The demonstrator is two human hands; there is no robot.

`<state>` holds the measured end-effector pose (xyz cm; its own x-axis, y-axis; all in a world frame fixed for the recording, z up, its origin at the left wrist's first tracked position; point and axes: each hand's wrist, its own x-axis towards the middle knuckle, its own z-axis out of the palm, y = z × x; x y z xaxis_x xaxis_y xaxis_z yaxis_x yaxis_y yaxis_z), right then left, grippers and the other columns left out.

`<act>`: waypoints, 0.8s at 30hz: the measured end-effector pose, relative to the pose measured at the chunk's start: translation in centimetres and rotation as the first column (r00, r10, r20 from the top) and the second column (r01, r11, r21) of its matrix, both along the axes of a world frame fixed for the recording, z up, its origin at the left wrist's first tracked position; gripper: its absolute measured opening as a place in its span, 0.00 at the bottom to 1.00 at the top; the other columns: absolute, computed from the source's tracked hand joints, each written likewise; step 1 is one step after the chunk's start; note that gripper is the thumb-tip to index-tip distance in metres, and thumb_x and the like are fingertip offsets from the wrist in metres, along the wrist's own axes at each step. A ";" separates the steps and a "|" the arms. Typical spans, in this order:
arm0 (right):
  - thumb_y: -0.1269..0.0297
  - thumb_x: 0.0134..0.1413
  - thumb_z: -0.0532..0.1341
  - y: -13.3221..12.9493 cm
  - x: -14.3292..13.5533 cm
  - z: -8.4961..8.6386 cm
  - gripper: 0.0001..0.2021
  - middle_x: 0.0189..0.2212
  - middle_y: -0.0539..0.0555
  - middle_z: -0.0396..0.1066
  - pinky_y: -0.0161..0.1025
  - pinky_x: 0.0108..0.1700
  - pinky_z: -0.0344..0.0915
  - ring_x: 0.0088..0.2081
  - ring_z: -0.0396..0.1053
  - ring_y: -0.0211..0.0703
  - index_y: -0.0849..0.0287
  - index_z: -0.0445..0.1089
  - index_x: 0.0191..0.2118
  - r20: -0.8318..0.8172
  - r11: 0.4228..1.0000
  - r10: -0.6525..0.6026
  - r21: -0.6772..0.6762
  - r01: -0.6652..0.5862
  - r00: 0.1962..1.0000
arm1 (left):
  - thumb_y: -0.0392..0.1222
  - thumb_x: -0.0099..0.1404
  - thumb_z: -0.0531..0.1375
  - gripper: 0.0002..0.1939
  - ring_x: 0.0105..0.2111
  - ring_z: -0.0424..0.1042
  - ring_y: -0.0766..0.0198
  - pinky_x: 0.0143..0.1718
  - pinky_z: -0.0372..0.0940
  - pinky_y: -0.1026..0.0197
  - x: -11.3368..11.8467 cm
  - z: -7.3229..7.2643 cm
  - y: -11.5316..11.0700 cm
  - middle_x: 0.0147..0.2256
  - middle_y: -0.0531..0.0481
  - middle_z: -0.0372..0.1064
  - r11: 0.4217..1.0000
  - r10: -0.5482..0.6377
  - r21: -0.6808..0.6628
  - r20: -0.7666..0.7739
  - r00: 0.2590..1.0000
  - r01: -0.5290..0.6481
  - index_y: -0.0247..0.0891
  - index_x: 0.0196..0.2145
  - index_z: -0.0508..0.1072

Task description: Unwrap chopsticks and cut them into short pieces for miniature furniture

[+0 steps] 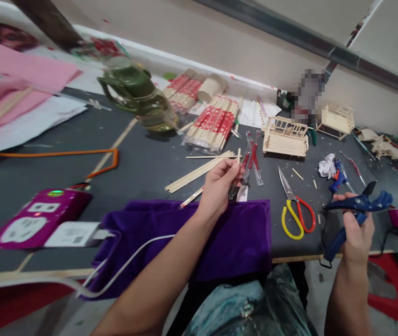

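My left hand (222,184) is closed, pinching a short piece of wooden stick (238,156) upright between thumb and fingers, above the back edge of a purple cloth (244,231). Off to the right, my right hand (358,233) grips a blue hand cutter (363,205) with a dark blade; its handles stand apart. Between the hands lie scissors (293,205) with one yellow and one red handle. Loose wooden sticks (199,172) lie just behind my left hand, and red-and-clear wrapped packets (253,161) are close to its fingertips.
Bundles of wrapped chopsticks (215,122) and a tilted-looking green jug (143,98) stand at the back. Small stick-built furniture models (285,137) sit back right. A magenta power strip (41,217) with a white charger (74,233) and cable is at left. A blue glue gun (339,179) lies at right.
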<state>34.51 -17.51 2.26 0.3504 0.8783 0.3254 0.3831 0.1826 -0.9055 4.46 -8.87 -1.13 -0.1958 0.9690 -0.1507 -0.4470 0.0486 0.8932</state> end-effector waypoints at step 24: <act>0.47 0.62 0.57 8.3 -6.4 -1.6 0.25 0.43 0.68 0.73 0.48 0.46 0.64 0.48 0.71 0.61 0.66 0.71 0.49 0.857 0.814 0.325 -0.469 0.342 0.400 | 0.40 0.47 0.74 0.19 0.25 0.70 0.70 0.27 0.67 0.67 -0.1 -0.5 0.3 0.28 0.51 0.75 0.960 -0.206 -0.142 0.223 0.953 0.240 0.35 0.37 0.76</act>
